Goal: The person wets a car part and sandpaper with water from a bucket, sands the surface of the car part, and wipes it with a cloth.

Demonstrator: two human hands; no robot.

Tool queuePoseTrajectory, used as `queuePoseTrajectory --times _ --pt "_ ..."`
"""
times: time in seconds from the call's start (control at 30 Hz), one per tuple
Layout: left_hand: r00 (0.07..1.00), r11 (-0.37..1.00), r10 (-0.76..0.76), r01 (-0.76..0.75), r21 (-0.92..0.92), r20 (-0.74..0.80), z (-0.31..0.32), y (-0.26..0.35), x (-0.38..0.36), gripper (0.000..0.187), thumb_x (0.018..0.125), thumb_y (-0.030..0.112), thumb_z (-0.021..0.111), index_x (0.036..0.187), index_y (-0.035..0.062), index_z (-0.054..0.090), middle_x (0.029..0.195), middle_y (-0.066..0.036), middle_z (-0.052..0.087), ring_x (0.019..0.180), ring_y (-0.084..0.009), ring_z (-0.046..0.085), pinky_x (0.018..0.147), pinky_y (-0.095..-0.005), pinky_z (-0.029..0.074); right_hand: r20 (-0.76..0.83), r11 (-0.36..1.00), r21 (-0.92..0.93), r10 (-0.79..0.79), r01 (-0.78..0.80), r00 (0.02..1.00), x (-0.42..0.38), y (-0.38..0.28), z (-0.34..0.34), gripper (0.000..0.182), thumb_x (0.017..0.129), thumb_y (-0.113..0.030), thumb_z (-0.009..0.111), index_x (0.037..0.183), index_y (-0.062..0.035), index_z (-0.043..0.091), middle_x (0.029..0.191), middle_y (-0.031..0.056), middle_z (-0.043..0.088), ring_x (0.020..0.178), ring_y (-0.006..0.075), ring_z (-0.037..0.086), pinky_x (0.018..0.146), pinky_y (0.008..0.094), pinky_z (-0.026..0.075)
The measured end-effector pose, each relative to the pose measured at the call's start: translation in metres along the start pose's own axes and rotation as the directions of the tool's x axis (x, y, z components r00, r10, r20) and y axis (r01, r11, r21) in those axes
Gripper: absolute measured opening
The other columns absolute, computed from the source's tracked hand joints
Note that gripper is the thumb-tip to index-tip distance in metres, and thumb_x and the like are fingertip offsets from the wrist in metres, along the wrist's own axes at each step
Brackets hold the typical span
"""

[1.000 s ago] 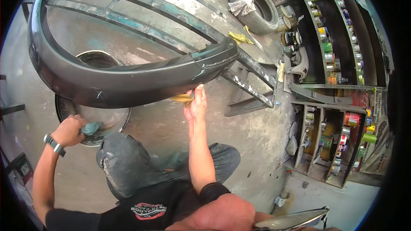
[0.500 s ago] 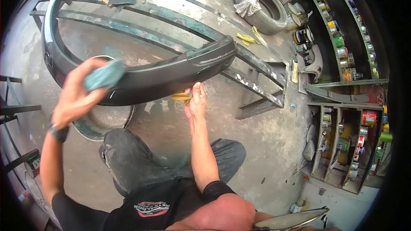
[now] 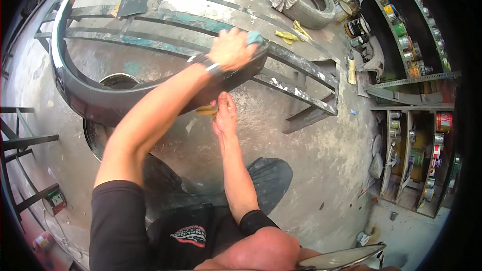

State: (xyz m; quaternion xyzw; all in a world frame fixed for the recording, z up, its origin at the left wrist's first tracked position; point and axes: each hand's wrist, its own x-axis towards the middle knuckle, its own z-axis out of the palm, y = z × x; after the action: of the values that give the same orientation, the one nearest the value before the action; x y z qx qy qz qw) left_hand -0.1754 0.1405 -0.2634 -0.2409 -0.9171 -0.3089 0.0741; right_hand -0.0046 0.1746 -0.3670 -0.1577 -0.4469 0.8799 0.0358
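Metal rack [image 3: 296, 93]: supports dark bumper [image 3: 93, 104]
Bumper: we judge it light, springy, smooth; best held by lower edge
Left hand [image 3: 231, 52]: fingers curled round blue-green pad [image 3: 254, 37], over bumper's end
Right hand [image 3: 225, 115]: fingers gripping yellow piece [image 3: 205, 111] below

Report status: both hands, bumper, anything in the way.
Left hand gripping blue-green cloth at picture-right end of bumper. Right hand near lower edge, holding tan piece. Left forearm hiding part of bumper from view.
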Motion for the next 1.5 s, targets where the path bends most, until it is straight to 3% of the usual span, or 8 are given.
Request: queuePoseTrajectory --times 0.2,0.47,0.67,0.87,1.07,1.2,1.4,1.5 --pt "0.978 0.982 0.178 -0.184 0.050 0.109 -0.089 -0.033 -0.092 0.032 0.092 0.023 0.070 0.117 0.0027 0.065 0.114 -0.019 0.064 0.096 -0.0403 0.058 0.087 -0.0508 0.049 -0.003 1.000 -0.013 0.001 -0.001 1.000 0.004 0.009 -0.002 0.042 0.103 -0.048 0.064 0.095 -0.0069 0.059 0.079 0.0016 0.058 0.078 0.0124 0.056 0.071 0.0273 0.044" --pt "0.984 0.983 0.179 -0.177 0.048 -0.025 -0.002 0.009 0.004 0.045 0.092 0.020 0.068 0.135 0.0075 0.062 0.121 -0.017 0.065 0.106 -0.0399 0.060 0.089 -0.0498 0.051 -0.031 0.993 -0.038 0.107 -0.108 0.994 -0.004 -0.006 0.004 0.037 0.103 -0.044 0.067 0.104 -0.0083 0.062 0.083 0.0005 0.059 0.078 0.0099 0.054 0.073 0.0249 0.044" --pt "0.898 0.877 0.440 -0.436 0.203 0.026 -0.001 0.015 0.011 0.042 0.088 0.014 0.067 0.130 0.0149 0.067 0.128 -0.007 0.065 0.107 -0.0387 0.060 0.086 -0.0497 0.052 0.041 0.998 -0.053 -0.032 0.034 0.999 0.005 0.008 -0.006 0.038 0.103 -0.046 0.066 0.101 -0.0084 0.063 0.084 0.0013 0.060 0.081 0.0105 0.054 0.074 0.0263 0.044" --pt "0.870 0.831 0.469 -0.494 0.258 0.152 -0.076 -0.009 -0.079 0.073 0.073 0.000 0.074 0.143 0.0146 0.057 0.150 -0.005 0.053 0.109 -0.0354 0.055 0.093 -0.0472 0.049 0.045 1.000 0.013 0.009 -0.010 0.999 -0.001 -0.006 0.002 0.039 0.102 -0.047 0.067 0.098 -0.0079 0.063 0.080 0.0012 0.060 0.076 0.0109 0.054 0.075 0.0268 0.044" --pt "0.895 0.865 0.373 -0.431 0.257 0.245 -0.141 -0.047 -0.157 0.073 0.071 -0.005 0.072 0.141 0.0081 0.057 0.142 -0.013 0.059 0.108 -0.0353 0.057 0.097 -0.0466 0.047 0.055 0.998 -0.008 -0.062 0.062 0.997 0.002 -0.004 0.005 0.040 0.103 -0.045 0.065 0.097 -0.0055 0.065 0.078 -0.0005 0.059 0.076 0.0108 0.055 0.077 0.0282 0.046" --pt "0.986 0.947 0.164 -0.163 0.276 0.020 -0.153 -0.080 -0.190 0.042 0.076 0.004 0.071 0.118 0.0046 0.067 0.112 -0.015 0.066 0.100 -0.0376 0.058 0.090 -0.0458 0.047 0.101 0.998 -0.015 -0.053 0.054 0.994 0.008 0.005 -0.005 0.034 0.103 -0.043 0.068 0.101 -0.0092 0.064 0.080 -0.0004 0.058 0.079 0.0104 0.053 0.075 0.0277 0.043" --pt "0.980 0.947 -0.003 0.068 0.314 -0.201 -0.142 -0.093 -0.195 0.035 0.082 0.034 0.082 0.096 0.0055 0.069 0.092 -0.011 0.067 0.090 -0.0346 0.060 0.082 -0.0452 0.047 -0.332 0.957 0.246 0.234 -0.156 0.914 -0.025 -0.034 -0.036 0.020 0.102 -0.029 0.071 0.109 -0.0108 0.067 0.098 0.0028 0.070 0.099 0.0151 0.067 0.081 0.0302 0.053" --pt "0.948 0.930 0.075 0.046 0.366 -0.311 -0.132 -0.094 -0.198 0.036 0.080 0.039 0.084 0.092 0.0083 0.069 0.086 -0.008 0.066 0.087 -0.0313 0.062 0.079 -0.0432 0.046 -0.431 0.986 -0.017 -0.155 0.164 0.889 -0.036 -0.060 -0.064 0.021 0.104 -0.013 0.064 0.123 -0.0048 0.065 0.120 0.0097 0.071 0.112 0.0213 0.069 0.090 0.0353 0.056"
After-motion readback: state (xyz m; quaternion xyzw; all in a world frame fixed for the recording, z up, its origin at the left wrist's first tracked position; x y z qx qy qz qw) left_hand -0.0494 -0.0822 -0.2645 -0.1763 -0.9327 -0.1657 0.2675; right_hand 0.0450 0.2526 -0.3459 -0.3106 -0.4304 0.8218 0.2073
